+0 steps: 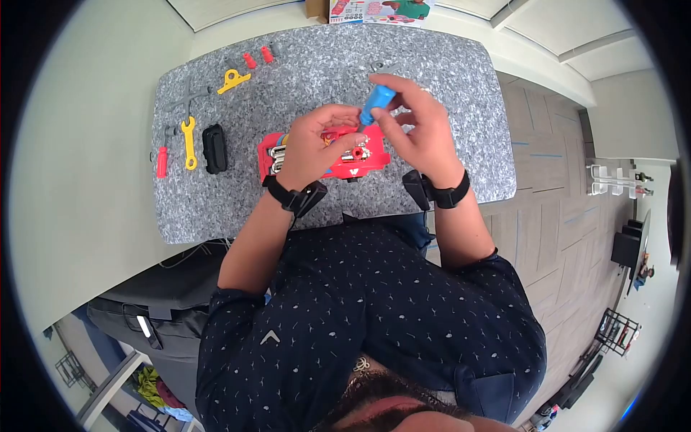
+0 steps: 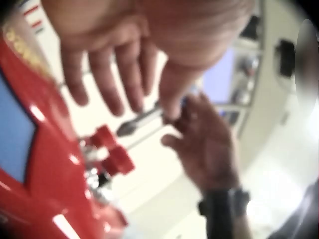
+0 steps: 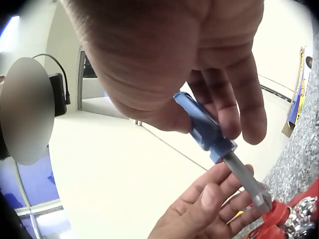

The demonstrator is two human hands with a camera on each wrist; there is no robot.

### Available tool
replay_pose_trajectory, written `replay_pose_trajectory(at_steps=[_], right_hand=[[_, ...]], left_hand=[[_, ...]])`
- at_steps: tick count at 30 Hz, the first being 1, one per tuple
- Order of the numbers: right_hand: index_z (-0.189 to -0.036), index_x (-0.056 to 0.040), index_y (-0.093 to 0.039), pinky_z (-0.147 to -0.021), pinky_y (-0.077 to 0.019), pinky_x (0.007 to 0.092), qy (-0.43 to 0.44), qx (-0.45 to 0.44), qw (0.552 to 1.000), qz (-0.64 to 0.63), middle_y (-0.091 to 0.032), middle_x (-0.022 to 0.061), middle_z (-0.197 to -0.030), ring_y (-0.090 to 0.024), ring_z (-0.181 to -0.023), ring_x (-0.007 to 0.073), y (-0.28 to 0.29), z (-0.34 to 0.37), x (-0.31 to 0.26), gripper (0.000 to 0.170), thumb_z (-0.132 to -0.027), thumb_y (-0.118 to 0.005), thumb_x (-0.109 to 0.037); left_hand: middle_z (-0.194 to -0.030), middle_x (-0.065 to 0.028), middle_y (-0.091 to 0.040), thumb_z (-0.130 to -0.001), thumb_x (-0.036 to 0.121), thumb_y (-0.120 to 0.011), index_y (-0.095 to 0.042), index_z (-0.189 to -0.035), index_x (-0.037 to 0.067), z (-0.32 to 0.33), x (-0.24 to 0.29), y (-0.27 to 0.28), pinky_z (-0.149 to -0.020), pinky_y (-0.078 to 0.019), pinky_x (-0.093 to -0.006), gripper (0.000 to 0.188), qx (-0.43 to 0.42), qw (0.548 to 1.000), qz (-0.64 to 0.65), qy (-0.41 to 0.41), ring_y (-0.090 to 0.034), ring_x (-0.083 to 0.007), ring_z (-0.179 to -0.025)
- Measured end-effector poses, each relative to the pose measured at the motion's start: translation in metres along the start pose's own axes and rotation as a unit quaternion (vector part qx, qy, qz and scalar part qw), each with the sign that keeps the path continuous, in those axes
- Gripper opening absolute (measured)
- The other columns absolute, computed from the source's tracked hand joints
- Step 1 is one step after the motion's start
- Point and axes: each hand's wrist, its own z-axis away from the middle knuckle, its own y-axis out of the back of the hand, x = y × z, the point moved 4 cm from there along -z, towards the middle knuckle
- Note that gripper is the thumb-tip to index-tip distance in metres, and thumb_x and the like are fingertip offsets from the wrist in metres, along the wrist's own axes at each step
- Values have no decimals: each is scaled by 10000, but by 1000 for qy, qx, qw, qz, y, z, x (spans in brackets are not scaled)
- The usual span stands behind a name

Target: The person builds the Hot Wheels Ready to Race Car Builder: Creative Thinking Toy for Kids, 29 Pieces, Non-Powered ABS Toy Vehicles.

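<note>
My right hand pinches the blue handle of a toy screwdriver between thumb and fingers. Its grey shaft slants down, and the tip is close to the red knobs on a red toy car. My left hand is held over the car with fingers extended beside the shaft, partly covering the car in the head view. Silver engine-like parts show around the knobs.
On the table's left lie a yellow wrench, a black case-like piece, a red-handled tool, a grey hammer, another yellow tool and red pieces. A printed box stands beyond the far edge.
</note>
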Motion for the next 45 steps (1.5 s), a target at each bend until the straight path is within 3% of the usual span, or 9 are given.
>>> replay_pose_trajectory(at_steps=[5, 8, 11, 17, 20, 25, 28, 34, 45], right_hand=[[-1440, -104, -740, -707, -658, 354, 41, -13, 998, 35, -777, 129, -1211, -774, -904, 280, -6, -2, -14, 462, -988, -811, -46], [-1374, -94, -779, -717, -641, 355, 56, -21, 998, 2, -781, 121, -1191, -763, -872, 276, 0, -4, -22, 404, -976, -832, -55], [-1313, -87, -813, -717, -616, 352, 63, -39, 997, -18, -790, 112, -1198, -739, -818, 251, 0, -3, -16, 365, -953, -869, -72], [-1261, -92, -836, -677, -568, 331, 35, -1, 999, -22, -790, 92, -1170, -682, -743, 162, -6, -5, -16, 381, -899, -949, -122], [-1240, -80, -836, -676, -561, 316, 40, -3, 998, -53, -784, 88, -1171, -665, -727, 138, -8, -7, -12, 387, -882, -973, -133], [-1215, -61, -843, -685, -564, 295, -13, 3, 1000, -21, -794, 96, -1220, -655, -709, 119, -9, -4, -13, 350, -887, -960, -97], [-1194, -61, -844, -671, -558, 288, 33, 3, 995, -98, -791, 93, -1209, -651, -685, 118, -9, -7, -10, 357, -875, -984, -140], [-1218, -63, -844, -686, -559, 299, -35, 11, 999, 2, -807, 92, -1222, -648, -668, 131, -12, 1, -8, 374, -881, -979, -153], [-1228, -85, -834, -653, -534, 301, 0, 51, 999, -12, -768, 58, -1019, -643, -682, 144, -19, 5, -11, 385, -874, -975, -137]], left_hand=[[-1088, -87, -843, -984, -40, -843, -739, -1294, -43, -7, 5, 2, -983, -643, -347, 327, -12, 995, -99, -9, -808, -169, -1052], [-1105, -86, -839, -993, -41, -827, -747, -1296, -42, -8, 0, 10, -952, -635, -337, 313, -113, 982, -151, -13, -799, -154, -1063], [-1151, -92, -830, -1019, -41, -788, -751, -1300, -38, -8, -7, 10, -957, -627, -327, 283, -126, 991, -50, 0, -785, -141, -1093], [-1278, -103, -798, -1054, -67, -722, -708, -1411, -33, -7, -1, 6, -1029, -617, -333, 359, -124, 991, -38, 30, -758, -147, -1201], [-1208, -100, -827, -1033, 1, -776, -723, -1398, -34, -7, -3, 9, -1011, -622, -331, 371, -124, 991, -42, -3, -781, -153, -1156], [-1319, -111, -796, -1049, -22, -748, -678, -1460, -40, -3, -10, 3, -1063, -617, -358, 418, -87, 993, 72, 22, -761, -172, -1229], [-1347, -119, -783, -1053, -33, -742, -656, -1476, -52, -4, -12, 8, -1091, -616, -377, 432, -99, 994, 39, 18, -759, -191, -1236], [-1350, -125, -774, -1064, -39, -728, -635, -1488, -52, -3, -10, 1, -1102, -612, -378, 434, -76, 992, 97, 4, -753, -189, -1246], [-1310, -120, -775, -1077, -17, -721, -647, -1458, -41, 1, -9, -1, -1064, -611, -360, 388, -87, 995, 43, -2, -754, -168, -1209]])
